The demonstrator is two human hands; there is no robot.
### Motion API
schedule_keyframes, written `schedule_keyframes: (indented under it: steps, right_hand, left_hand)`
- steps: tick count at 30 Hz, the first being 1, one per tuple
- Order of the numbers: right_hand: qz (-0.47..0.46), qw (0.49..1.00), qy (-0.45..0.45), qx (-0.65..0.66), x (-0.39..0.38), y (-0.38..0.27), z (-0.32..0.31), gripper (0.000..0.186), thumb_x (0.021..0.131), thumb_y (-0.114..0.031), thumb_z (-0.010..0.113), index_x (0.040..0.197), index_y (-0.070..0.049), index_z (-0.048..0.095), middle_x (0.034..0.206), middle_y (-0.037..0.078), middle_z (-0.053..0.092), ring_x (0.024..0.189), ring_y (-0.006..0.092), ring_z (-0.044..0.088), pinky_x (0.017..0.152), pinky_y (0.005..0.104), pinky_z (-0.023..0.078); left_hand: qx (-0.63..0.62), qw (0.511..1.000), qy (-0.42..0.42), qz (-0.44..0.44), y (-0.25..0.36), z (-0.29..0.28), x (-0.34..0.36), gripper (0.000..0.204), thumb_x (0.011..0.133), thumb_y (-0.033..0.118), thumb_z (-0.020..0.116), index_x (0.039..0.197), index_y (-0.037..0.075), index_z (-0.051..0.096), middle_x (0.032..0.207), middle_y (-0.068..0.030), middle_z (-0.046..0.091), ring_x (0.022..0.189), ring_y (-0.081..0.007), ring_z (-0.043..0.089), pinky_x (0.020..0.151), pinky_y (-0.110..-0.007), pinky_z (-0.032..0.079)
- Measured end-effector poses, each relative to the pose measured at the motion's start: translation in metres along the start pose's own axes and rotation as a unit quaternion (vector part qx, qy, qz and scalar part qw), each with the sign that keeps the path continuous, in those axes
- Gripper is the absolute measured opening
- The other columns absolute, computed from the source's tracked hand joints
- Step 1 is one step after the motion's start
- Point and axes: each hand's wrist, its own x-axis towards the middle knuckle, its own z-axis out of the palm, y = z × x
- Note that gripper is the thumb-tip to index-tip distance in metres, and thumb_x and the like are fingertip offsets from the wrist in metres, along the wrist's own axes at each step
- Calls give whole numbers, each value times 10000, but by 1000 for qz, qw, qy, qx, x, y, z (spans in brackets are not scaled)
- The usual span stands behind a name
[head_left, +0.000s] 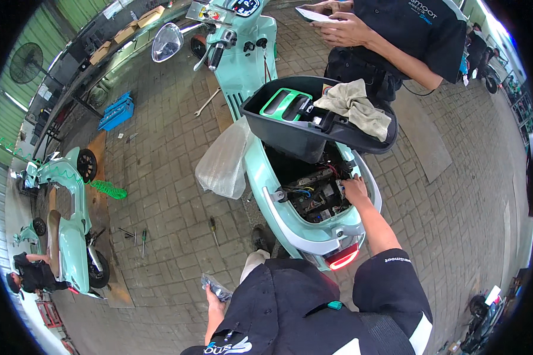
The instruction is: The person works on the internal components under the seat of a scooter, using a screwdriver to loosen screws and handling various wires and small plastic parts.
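Observation:
My left hand is closed around a small clear plastic bag with dark contents, low beside my body. My right hand reaches into the open rear compartment of a mint-green scooter, its fingers bent at the right side among wires and modules; what they grip is too small to make out. Above the compartment, a black storage bucket sits tilted with a green-and-black device and a beige cloth in it. A sheet of bubble wrap hangs at the scooter's left side.
A person holding a phone stands opposite, right. Screwdrivers and a wrench lie on the paving. At left are another scooter, a seated person, a blue toolbox and a green coiled hose.

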Motion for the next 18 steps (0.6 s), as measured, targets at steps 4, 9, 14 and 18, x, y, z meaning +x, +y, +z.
schedule_keyframes:
  steps: [4, 9, 14, 18]
  right_hand:
    - [11, 1000, 19, 20, 8, -3, 4, 250, 719, -126, 623, 959, -180, 668, 953, 29, 656, 1059, 284, 485, 911, 406, 358]
    - [8, 999, -40, -2, 17, 2, -7, 207, 730, -125, 586, 905, -183, 680, 924, 50, 661, 1051, 298, 517, 896, 434, 385]
    - [4, 998, -56, 3, 22, -15, -15, 175, 749, -102, 542, 835, -137, 690, 903, 124, 661, 1028, 310, 545, 845, 428, 422]
    - [35, 998, -40, 40, 12, -9, -5, 173, 748, -83, 525, 817, -109, 681, 887, 139, 657, 974, 317, 577, 895, 441, 411]
  left_hand:
    - [-15, 999, -9, -29, 7, -17, 5, 637, 816, 601, 456, 1264, 148, 452, 1192, -64, 523, 1082, -290, 491, 952, -475, 352]
    - [-9, 999, -6, -35, 6, -21, 10, 637, 816, 595, 461, 1266, 145, 452, 1189, -63, 523, 1076, -280, 492, 947, -463, 357]
    - [-25, 998, 9, -55, 11, -39, 11, 635, 814, 595, 461, 1263, 145, 457, 1182, -63, 528, 1073, -279, 491, 939, -469, 361]
    - [-5, 999, 11, -42, 10, -12, -2, 626, 819, 592, 456, 1259, 146, 461, 1183, -64, 530, 1072, -280, 493, 938, -475, 360]
